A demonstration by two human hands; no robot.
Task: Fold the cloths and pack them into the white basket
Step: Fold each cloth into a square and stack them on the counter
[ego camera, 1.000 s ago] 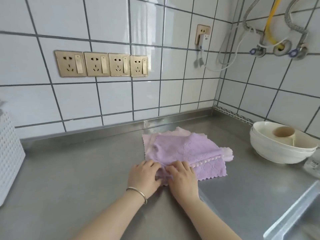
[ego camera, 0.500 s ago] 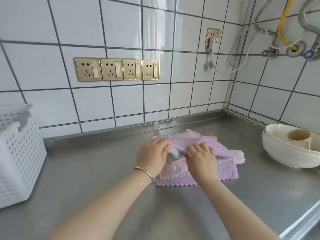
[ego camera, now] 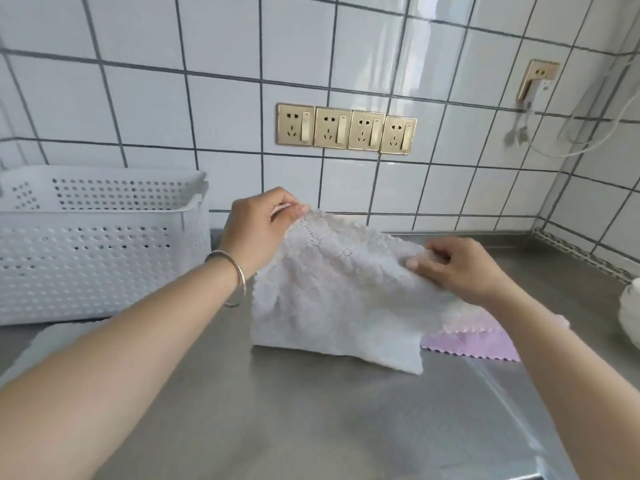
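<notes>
A pale grey-white cloth (ego camera: 332, 292) hangs spread between my two hands above the steel counter, its lower edge touching the surface. My left hand (ego camera: 258, 230) pinches its upper left corner, raised high. My right hand (ego camera: 457, 268) pinches the upper right corner, lower down. Behind and to the right of it lies a pile of purple and pink cloths (ego camera: 478, 344), partly hidden by the held cloth and my right arm. The white perforated basket (ego camera: 97, 244) stands at the left against the wall; its inside is mostly hidden.
Something flat and white (ego camera: 65, 332) lies on the counter in front of the basket, half covered by my left arm. A white bowl (ego camera: 630, 317) shows at the right edge. Gold wall sockets (ego camera: 346, 128) sit above the counter. A cable (ego camera: 568, 140) hangs at the right.
Both hands have lifted a pale cloth off the purple pile and spread it open in the air. The view has turned left, bringing the basket into sight.
</notes>
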